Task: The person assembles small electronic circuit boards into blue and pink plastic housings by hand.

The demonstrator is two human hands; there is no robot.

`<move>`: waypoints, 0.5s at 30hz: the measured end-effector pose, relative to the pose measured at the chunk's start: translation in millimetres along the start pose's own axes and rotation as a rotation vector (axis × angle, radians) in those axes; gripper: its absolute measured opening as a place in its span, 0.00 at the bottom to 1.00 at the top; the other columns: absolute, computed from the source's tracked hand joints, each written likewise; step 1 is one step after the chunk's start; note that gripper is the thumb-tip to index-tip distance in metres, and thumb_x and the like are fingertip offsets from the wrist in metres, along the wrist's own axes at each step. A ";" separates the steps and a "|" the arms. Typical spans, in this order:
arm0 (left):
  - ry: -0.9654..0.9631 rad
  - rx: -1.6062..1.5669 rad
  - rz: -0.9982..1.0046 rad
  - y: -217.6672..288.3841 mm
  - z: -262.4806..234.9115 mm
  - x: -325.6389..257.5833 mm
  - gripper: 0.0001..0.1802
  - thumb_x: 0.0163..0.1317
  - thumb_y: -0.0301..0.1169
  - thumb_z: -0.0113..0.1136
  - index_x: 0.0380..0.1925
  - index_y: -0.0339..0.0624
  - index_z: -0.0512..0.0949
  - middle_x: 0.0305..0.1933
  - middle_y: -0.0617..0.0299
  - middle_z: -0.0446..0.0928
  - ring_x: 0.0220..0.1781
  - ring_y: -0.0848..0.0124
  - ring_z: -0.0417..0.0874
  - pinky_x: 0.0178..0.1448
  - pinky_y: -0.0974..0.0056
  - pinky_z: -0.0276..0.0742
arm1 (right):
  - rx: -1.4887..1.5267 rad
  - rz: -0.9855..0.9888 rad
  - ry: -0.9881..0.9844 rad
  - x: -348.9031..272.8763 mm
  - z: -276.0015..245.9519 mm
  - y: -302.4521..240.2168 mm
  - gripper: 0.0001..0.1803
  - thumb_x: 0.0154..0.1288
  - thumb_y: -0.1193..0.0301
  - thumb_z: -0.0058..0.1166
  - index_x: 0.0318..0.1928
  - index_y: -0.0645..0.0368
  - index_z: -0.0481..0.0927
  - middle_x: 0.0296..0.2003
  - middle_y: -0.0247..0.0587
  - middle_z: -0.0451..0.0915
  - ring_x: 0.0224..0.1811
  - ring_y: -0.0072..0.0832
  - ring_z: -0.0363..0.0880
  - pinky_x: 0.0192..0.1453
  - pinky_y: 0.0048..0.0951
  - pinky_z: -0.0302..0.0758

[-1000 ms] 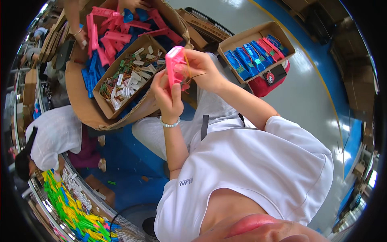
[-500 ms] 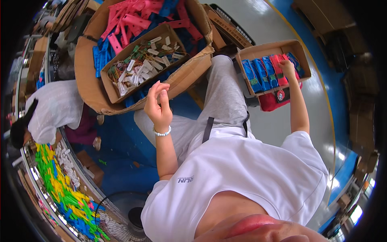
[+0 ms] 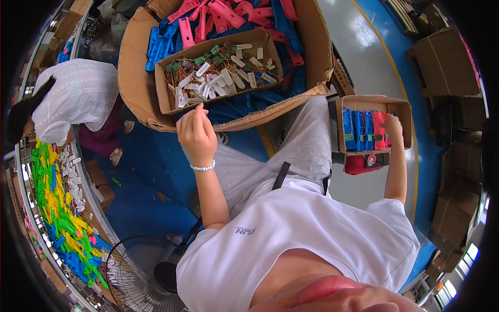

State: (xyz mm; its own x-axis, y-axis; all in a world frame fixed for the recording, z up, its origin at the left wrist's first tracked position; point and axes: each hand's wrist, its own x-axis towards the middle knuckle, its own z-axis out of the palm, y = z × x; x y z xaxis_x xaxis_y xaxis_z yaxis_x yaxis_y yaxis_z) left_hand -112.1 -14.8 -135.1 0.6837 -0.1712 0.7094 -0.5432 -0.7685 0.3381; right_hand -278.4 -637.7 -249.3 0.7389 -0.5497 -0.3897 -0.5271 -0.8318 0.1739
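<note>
My left hand (image 3: 197, 136) is raised by the near rim of a big cardboard box (image 3: 148, 118). Its fingers are loosely bent and I see nothing in them. Just beyond the fingertips, a smaller carton (image 3: 169, 107) holds white plastic parts (image 3: 223, 80) with thin wires and green circuit boards. On the right, my right hand (image 3: 393, 126) reaches into a small open carton (image 3: 407, 117). Its fingers close on a red plastic piece (image 3: 380, 130) at the end of an upright row, partly hiding it. Blue plastic pieces (image 3: 358, 127) with small green boards stand to its left.
Pink and blue plastic shells (image 3: 223, 15) fill the big box around the smaller carton. A fan (image 3: 143, 270) stands at lower left beside a bench heaped with colourful plastic parts (image 3: 65, 213). Another person in white (image 3: 78, 93) bends over there. Cardboard boxes (image 3: 447, 62) stand at right.
The whole view has shifted, so the boxes appear further right. My left hand has turned its back upward and come closer to the white parts. My right hand stays at the red pieces.
</note>
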 end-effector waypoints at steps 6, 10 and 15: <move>0.110 0.066 0.083 -8.0 17.9 -7.4 0.12 0.65 0.21 0.50 0.45 0.32 0.80 0.23 0.68 0.79 0.25 0.71 0.78 0.38 0.64 0.64 | 0.445 -0.491 0.774 1.5 -199.3 -166.1 0.12 0.67 0.69 0.56 0.48 0.57 0.81 0.43 0.46 0.83 0.43 0.44 0.83 0.48 0.39 0.79; 0.174 0.022 0.089 -12.6 24.8 -5.4 0.12 0.67 0.22 0.47 0.45 0.31 0.79 0.22 0.67 0.79 0.23 0.71 0.76 0.39 0.64 0.64 | 0.318 -0.872 0.803 43.7 -278.1 -315.6 0.13 0.66 0.67 0.54 0.47 0.58 0.81 0.47 0.44 0.82 0.47 0.47 0.82 0.49 0.43 0.79; 0.181 0.045 0.095 -15.1 23.2 -9.6 0.13 0.65 0.22 0.48 0.46 0.32 0.78 0.22 0.68 0.79 0.24 0.72 0.77 0.39 0.64 0.63 | -0.019 -0.449 0.291 181.5 -262.8 -438.8 0.19 0.61 0.59 0.56 0.48 0.57 0.84 0.53 0.56 0.81 0.56 0.50 0.80 0.58 0.47 0.78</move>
State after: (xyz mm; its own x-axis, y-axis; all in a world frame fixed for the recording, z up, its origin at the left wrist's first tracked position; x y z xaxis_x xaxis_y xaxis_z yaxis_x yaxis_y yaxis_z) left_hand -99.1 -15.9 -161.3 0.5294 -0.1335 0.8378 -0.5757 -0.7819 0.2392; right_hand 197.3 -392.7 -158.6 0.9771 -0.1362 -0.1634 -0.1271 -0.9898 0.0647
